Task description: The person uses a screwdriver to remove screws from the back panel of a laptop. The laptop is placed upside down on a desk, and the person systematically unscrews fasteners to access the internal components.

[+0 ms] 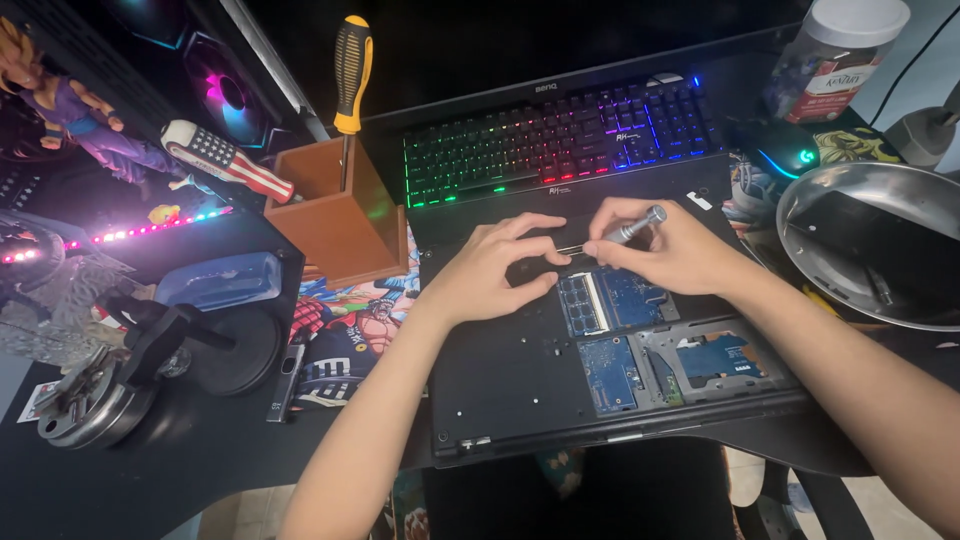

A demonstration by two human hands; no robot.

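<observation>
A black laptop (500, 380) lies upside down on the desk with its bottom cover off, blue circuit boards (612, 300) showing on the right half. My right hand (675, 250) grips a small silver precision screwdriver (632, 227), held nearly level with its tip pointing left. My left hand (490, 268) rests on the laptop's upper edge, fingers curled beside the screwdriver tip.
A backlit rainbow keyboard (560, 135) sits behind the laptop. A brown wooden holder (340, 210) with a yellow-handled screwdriver (352, 70) stands left. A metal bowl (860, 240), a lit mouse (785, 150) and a jar (835, 60) are on the right. Weights (90, 400) lie left.
</observation>
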